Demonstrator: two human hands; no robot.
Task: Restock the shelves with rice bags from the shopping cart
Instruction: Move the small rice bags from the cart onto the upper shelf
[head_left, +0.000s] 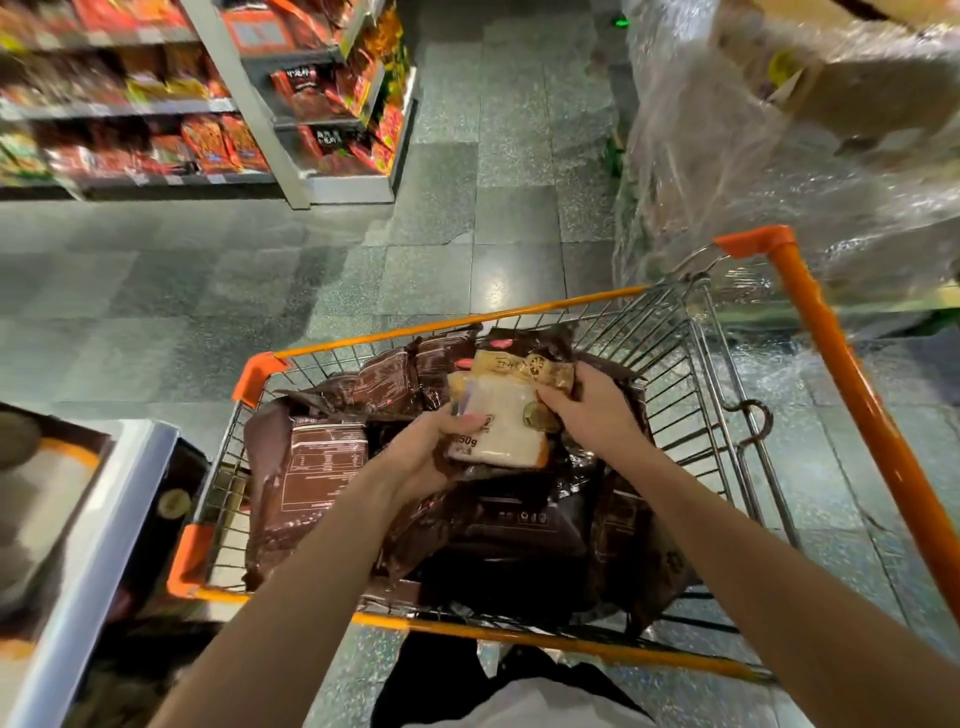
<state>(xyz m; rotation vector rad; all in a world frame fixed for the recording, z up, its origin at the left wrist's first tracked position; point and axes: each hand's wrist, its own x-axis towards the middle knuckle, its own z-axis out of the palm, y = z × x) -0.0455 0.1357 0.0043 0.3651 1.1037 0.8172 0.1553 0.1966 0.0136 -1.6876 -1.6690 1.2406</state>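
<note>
A grey speckled tile floor (260, 291) fills the view from above. At upper left stand grey metal shelves (249, 104) packed with red snack packets, blurred. At right, a tall stack wrapped in clear plastic film (753, 156). In the centre sits a wire shopping cart with orange trim (810, 332), heaped with dark brown rice bags (322, 467). Above the heap, both hands hold one small clear-fronted bag of white rice with a tan label (506, 415): the left hand (426, 457) has its grip closed on the lower left edge, the right hand (597, 405) on the upper right corner.
</note>
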